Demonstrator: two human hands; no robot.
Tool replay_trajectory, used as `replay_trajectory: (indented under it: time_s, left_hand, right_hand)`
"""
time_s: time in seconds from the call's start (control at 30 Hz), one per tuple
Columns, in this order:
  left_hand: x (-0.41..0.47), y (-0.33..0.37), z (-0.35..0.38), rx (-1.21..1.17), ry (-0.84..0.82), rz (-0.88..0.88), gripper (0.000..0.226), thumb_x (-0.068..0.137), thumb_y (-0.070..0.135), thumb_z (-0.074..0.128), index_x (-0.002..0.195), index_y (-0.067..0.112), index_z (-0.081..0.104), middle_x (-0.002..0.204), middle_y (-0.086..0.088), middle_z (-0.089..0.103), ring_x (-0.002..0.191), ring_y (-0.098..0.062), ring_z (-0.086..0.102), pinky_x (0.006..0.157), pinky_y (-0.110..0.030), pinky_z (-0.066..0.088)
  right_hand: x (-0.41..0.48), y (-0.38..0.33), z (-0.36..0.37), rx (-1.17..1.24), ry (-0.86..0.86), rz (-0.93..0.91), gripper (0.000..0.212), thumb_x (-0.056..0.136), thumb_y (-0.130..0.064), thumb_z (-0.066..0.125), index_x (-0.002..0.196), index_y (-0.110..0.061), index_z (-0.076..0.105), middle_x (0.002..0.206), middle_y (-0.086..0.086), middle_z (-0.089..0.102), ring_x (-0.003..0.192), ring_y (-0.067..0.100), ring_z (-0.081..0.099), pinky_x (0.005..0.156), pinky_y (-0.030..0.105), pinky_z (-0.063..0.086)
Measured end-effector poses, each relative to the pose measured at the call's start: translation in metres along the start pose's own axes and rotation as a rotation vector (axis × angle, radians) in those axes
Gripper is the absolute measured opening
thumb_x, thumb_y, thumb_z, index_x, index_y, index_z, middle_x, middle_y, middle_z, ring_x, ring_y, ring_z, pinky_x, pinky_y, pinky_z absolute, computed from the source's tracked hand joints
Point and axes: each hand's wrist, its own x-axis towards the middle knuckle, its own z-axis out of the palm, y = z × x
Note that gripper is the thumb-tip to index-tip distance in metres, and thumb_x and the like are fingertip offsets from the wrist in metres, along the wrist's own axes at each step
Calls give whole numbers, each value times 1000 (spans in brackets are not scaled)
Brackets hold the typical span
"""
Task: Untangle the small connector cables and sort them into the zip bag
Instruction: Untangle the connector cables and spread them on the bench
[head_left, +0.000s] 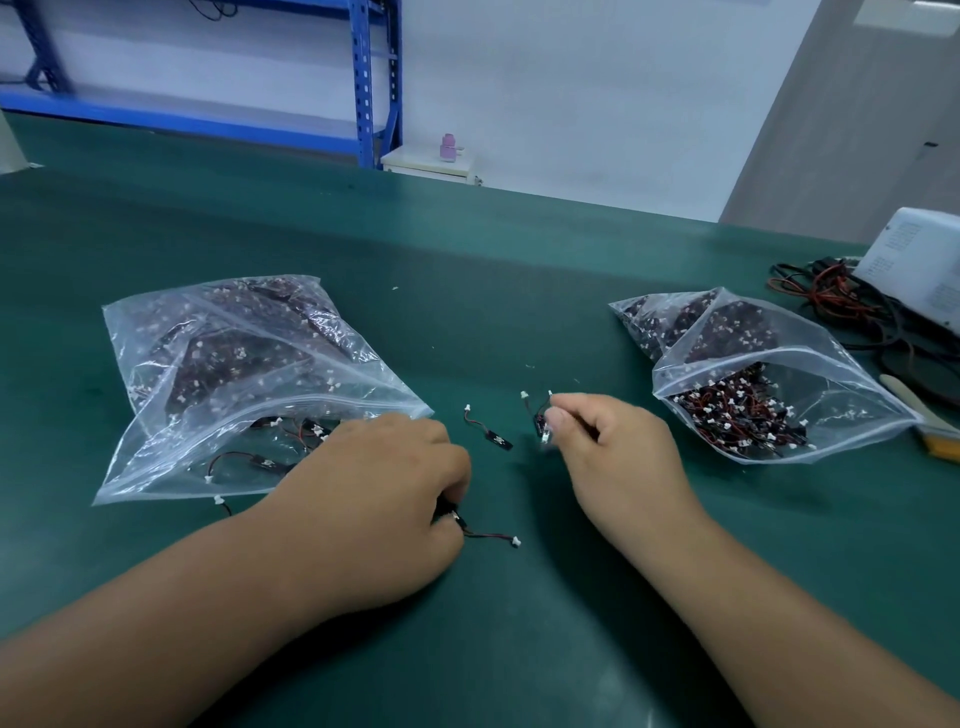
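In the head view, our left hand (384, 478) curls its fingers tight round a small cable (488, 536) low on the green table (519, 286). Our right hand (608, 441) pinches a second cable (538, 415), and a loose cable (497, 440) lies between the hands. We think these cables are light, thin and bendy and catch easily, so hold the black block or white plug and don't yank the wire. The left zip bag (234, 374) lies just beside our left hand, and the right zip bag (769, 395) holds a tangled heap.
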Motion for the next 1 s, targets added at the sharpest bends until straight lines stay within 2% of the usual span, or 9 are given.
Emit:
replay_trajectory:
  time_s: [0.1, 0.17, 0.27, 0.33, 0.4, 0.47, 0.6, 0.77, 1.0]
  left_hand:
    - [4, -3, 1, 13, -11, 11, 14, 88, 47, 44, 90, 35, 51, 91, 17, 47, 93, -5, 43, 91, -29, 40]
    - [6, -3, 2, 12, -10, 18, 14, 91, 47, 44, 91, 35, 51, 93, 17, 47, 94, -5, 43, 93, -29, 40]
    - [6, -2, 5, 5, -6, 27, 14, 95, 47, 43, 93, 36, 50, 95, 17, 46, 96, -5, 40, 95, -29, 38]
    - [6, -2, 7, -5, -5, 40, 13, 96, 47, 42, 95, 37, 50, 97, 18, 45, 98, -4, 39, 96, -29, 37]
    - [5, -1, 8, -33, -7, 51, 14, 95, 49, 43, 98, 38, 51, 98, 20, 44, 99, -3, 39, 98, -29, 36]
    - [5, -1, 9, -50, -13, 64, 15, 93, 51, 45, 99, 39, 51, 99, 22, 43, 101, -2, 38, 100, -28, 34]
    - [6, 0, 12, -101, -32, 65, 9, 94, 48, 47, 93, 39, 49, 98, 22, 42, 100, -1, 36, 101, -30, 32]
    - [5, 1, 13, -113, -18, 73, 9, 94, 46, 48, 90, 40, 44, 95, 23, 41, 96, 1, 34, 99, -30, 31]
    - [6, 5, 10, -94, -11, 73, 12, 96, 41, 48, 88, 39, 40, 92, 21, 45, 94, 0, 39, 100, -31, 31]
  right_hand:
    - [-6, 3, -1, 66, 24, 68, 25, 94, -13, 60, 114, -20, 72, 93, -10, 69, 91, 1, 59, 81, 10, 43]
    - [-10, 3, -2, 55, 20, 57, 23, 91, -11, 63, 103, -25, 75, 88, -22, 65, 90, -10, 56, 74, -1, 36]
    - [-16, 1, -5, -52, -4, 36, 16, 87, -15, 65, 88, -28, 74, 83, -22, 63, 84, -5, 58, 74, 11, 45]
    - [-20, -1, -8, -182, -29, 19, 14, 85, -19, 63, 88, -29, 72, 84, -15, 60, 79, 6, 59, 77, 30, 51]
    - [-22, -4, -10, -304, -83, 13, 16, 86, -24, 61, 96, -30, 72, 89, -11, 57, 84, 16, 60, 83, 36, 50]
    - [-22, -6, -11, -381, -130, 3, 16, 90, -31, 59, 99, -30, 71, 91, -9, 54, 88, 19, 60, 85, 38, 50]
    - [-22, -9, -11, -507, -179, -35, 25, 94, -40, 51, 77, -23, 57, 86, -7, 45, 85, 20, 56, 79, 37, 48]
    - [-24, -11, -10, -584, -204, -91, 31, 96, -43, 44, 72, -25, 51, 83, -6, 42, 85, 19, 56, 75, 35, 45]
    - [-22, -9, -12, -592, -178, -101, 25, 95, -46, 48, 102, -29, 64, 88, -7, 43, 86, 21, 59, 75, 37, 47]
